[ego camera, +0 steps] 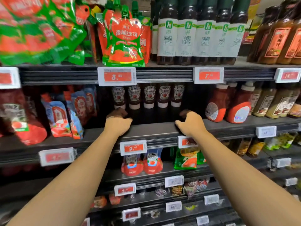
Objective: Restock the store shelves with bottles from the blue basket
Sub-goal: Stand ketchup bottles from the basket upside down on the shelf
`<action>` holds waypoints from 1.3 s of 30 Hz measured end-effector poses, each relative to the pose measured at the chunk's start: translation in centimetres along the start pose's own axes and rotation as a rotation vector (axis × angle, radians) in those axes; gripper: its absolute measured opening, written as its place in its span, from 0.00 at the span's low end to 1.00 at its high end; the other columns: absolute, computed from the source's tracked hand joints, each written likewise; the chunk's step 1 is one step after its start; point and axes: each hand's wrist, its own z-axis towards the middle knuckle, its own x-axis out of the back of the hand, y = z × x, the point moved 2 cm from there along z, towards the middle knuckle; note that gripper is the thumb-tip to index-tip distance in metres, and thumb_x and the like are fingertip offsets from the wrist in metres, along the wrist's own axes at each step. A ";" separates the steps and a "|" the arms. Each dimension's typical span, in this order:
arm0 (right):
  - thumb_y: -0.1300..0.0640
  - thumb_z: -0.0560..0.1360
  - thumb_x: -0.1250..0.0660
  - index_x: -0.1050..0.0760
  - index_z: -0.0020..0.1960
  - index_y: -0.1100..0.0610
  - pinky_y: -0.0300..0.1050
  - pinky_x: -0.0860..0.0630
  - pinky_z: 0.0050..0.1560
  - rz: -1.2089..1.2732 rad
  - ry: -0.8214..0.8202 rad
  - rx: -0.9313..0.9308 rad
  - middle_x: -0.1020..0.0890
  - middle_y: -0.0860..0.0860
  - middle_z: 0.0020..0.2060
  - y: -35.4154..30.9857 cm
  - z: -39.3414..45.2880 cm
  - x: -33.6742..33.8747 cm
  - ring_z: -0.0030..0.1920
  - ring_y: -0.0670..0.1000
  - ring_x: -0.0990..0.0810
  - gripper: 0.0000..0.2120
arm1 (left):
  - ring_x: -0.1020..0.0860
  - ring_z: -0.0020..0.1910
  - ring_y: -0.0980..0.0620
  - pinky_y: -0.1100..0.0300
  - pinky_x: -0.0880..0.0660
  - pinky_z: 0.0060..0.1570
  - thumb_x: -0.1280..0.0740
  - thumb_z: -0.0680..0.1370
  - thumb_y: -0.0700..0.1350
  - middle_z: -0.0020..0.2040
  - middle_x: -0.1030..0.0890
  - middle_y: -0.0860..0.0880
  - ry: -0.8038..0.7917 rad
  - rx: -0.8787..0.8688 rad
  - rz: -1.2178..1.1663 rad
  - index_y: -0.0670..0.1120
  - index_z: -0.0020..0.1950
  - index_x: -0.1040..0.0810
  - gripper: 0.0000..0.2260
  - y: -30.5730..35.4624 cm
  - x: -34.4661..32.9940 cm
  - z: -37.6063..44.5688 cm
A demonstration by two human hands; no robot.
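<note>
The fingertips of the left hand and right hand reached into the shadow of the middle shelf, so whether they held anything could not be told. The ketchup bottles lost their lower ends in that dark. The green-and-red pouches at upper left were blurred and cut by the edge. Price tags on the lowest shelves were too small to read.
</note>
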 end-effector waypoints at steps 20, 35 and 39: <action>0.54 0.78 0.30 0.21 0.60 0.57 0.45 0.30 0.58 0.252 -0.087 0.327 0.20 0.56 0.55 18.2 -17.7 -3.6 0.58 0.57 0.23 0.12 | 0.21 0.45 0.54 0.63 0.25 0.51 0.30 0.74 0.39 0.48 0.18 0.51 0.189 0.001 -0.100 0.48 0.50 0.19 0.07 -7.0 -6.8 -27.9; 0.58 0.74 0.26 0.18 0.49 0.60 0.44 0.25 0.56 0.089 -0.841 -0.383 0.15 0.56 0.49 38.5 -42.0 -26.3 0.52 0.58 0.17 0.06 | 0.20 0.51 0.42 0.56 0.30 0.45 0.30 0.78 0.44 0.47 0.19 0.45 -0.706 0.745 0.066 0.46 0.46 0.20 0.03 -26.2 -30.9 -52.3; 0.53 0.75 0.28 0.20 0.52 0.54 0.45 0.24 0.57 0.053 -0.973 -0.461 0.15 0.51 0.51 42.2 -47.0 -34.0 0.53 0.55 0.17 0.08 | 0.20 0.55 0.39 0.53 0.26 0.51 0.29 0.77 0.44 0.56 0.17 0.41 -0.814 0.803 0.091 0.43 0.55 0.20 0.08 -31.9 -37.0 -55.8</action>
